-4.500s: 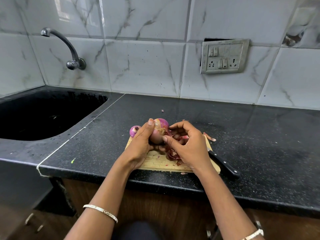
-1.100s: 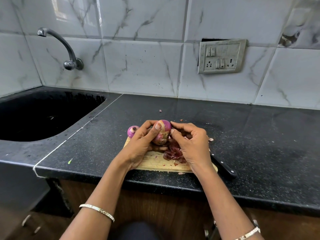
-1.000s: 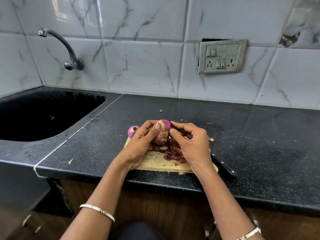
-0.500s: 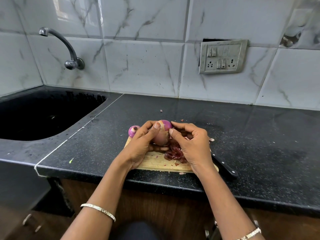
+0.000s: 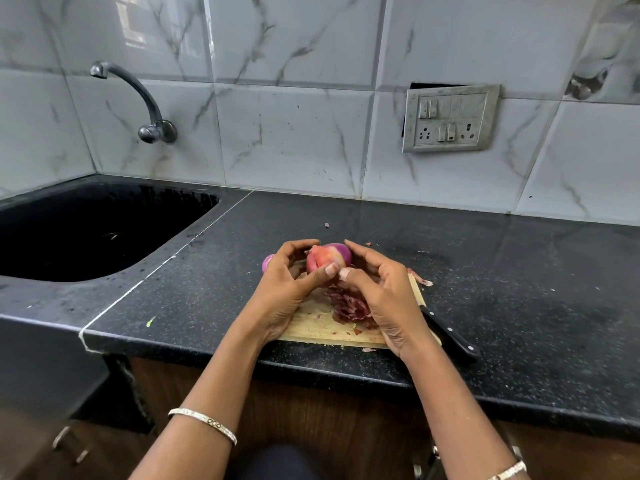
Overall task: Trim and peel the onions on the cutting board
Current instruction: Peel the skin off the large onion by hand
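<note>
**Two hands, one onion half-peeled**

Nearest, the cutting board (image 5: 322, 329) lies under the wrists, with peelings (image 5: 349, 306) heaped below the fingers and a knife (image 5: 450, 336) just right of them. Above the board, the onion (image 5: 327, 259) is gripped by the left hand (image 5: 287, 289), fingers curled round it; a skin flap is pinched by the right hand (image 5: 381, 296). The skin is best drawn steadily toward the root. Behind the left fingers a second onion (image 5: 267, 264) is partly seen. No writing can be read.

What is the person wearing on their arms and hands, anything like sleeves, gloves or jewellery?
No gloves or sleeves show: both forearms are bare. The left hand and right hand show no rings. Each wrist carries a thin silver bangle, left and right.
</note>
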Motion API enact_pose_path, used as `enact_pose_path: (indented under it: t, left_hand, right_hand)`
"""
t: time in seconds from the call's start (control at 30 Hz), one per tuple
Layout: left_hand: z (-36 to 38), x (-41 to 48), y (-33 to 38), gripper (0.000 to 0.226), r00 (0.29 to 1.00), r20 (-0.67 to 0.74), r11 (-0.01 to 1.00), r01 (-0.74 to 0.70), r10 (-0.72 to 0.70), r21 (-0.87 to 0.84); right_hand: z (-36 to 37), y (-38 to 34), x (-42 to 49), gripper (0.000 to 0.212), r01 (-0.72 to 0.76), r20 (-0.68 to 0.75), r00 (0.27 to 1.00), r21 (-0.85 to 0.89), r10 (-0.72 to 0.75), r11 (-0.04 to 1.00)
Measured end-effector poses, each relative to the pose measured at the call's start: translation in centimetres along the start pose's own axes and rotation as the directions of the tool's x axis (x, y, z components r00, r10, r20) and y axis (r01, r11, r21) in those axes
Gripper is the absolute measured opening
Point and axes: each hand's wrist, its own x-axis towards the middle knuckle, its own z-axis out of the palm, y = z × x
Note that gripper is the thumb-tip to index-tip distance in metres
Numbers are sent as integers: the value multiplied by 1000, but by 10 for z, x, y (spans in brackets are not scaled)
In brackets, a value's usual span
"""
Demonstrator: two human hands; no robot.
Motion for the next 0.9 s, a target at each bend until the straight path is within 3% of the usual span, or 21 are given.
enact_pose_path:
  t: [0.33,0.53,0.7,0.8,0.9]
  left_hand:
    - [-1,1,-1,71,998,40,995,-47,43,85]
    - [-3,1,0,62,994,105,999,-34,29,42]
    - [-2,0,0,70,1000,16,1000,-20,20,21]
    - [-2,-1,0,72,1000,-3,1000,-24,24,18]
    - [-2,0,0,72,1000,5,1000,-25,25,13]
  right_hand:
    - [2,-1,0,40,-17,-45,999,53,19,998]
    - [1,-4,4,51,-52,-44,997,184,62,981]
    - [-1,-5,9,31,91,-54,994,-81,-95,993]
    - [-3,-8,12,24,225,32,974,-280,-225,933]
    - [1,-5,12,22,278,66,960,-360,-273,891]
